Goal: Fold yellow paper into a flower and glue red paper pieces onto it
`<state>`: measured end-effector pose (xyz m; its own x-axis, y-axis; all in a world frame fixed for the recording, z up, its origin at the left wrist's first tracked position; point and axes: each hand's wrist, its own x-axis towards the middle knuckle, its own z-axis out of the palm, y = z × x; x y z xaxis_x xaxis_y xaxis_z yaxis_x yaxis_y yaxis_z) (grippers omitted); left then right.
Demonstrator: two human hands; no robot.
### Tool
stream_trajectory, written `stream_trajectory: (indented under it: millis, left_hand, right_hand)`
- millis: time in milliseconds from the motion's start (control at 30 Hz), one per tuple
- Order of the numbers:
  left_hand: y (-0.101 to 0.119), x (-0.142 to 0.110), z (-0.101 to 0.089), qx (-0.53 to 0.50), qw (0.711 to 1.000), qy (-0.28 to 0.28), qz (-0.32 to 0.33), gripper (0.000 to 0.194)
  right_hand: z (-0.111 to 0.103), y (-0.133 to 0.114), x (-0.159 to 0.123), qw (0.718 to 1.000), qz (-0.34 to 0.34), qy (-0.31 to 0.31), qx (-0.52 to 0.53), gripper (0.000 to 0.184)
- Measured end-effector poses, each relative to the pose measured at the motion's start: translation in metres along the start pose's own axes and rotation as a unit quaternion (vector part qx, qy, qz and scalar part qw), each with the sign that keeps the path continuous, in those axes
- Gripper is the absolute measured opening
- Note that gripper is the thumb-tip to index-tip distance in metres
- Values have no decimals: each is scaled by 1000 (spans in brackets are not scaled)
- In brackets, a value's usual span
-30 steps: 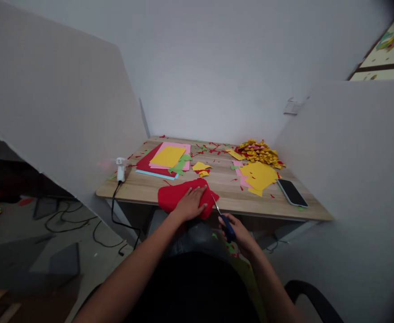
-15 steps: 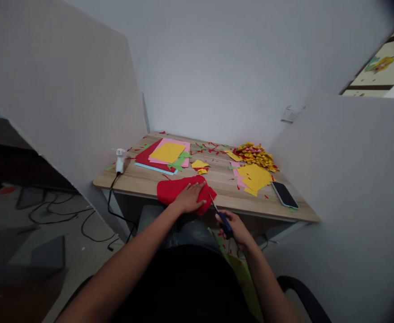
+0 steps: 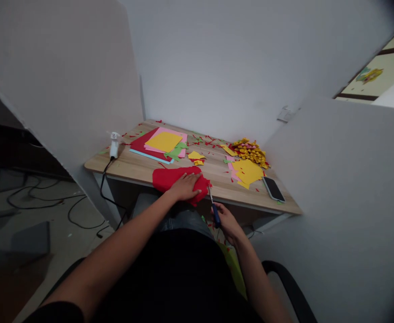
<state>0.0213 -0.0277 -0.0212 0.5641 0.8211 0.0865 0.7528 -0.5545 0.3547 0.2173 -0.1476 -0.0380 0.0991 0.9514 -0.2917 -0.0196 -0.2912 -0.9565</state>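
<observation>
A soft red cloth [image 3: 165, 178] lies over the front edge of the table, its right edge jagged. My left hand [image 3: 185, 187] rests flat on top of it, fingers stretched out and pressing it down. Below and to the right, my right hand [image 3: 228, 220] is closed round the dark blue handle of slim scissors [image 3: 216, 215]. Their thin metal blade points up and touches the cloth's right edge, where a small red flap stands out. Whether the blades are apart cannot be made out.
On the wooden table [image 3: 133, 171] are a stack of coloured paper [image 3: 163, 141], yellow pieces [image 3: 247, 171], a heap of folded yellow and red pieces [image 3: 249, 151] and a phone [image 3: 273, 189]. A white device [image 3: 114, 147] with a cable stands left. Partition panels flank the table.
The view has shifted, so the table sits a little higher and further left. At the cloth's right edge, the flap by the blade has changed shape and looks smaller. My left hand stays flat.
</observation>
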Motion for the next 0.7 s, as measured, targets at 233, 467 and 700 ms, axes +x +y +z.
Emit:
stream_trajectory:
  millis: [233, 467, 700]
  left_hand:
    - [-2, 1, 1, -6, 1000, -1, -3, 78]
    - [-4, 3, 0, -10, 1000, -3, -5, 81]
    - [-3, 2, 0, -7, 1000, -5, -6, 81]
  right_hand:
    - [-5, 8, -8, 998, 25, -18, 55, 57]
    - [-3, 8, -16, 997, 28, -47, 55, 60]
    - [6, 0, 3, 999, 27, -36, 29, 60]
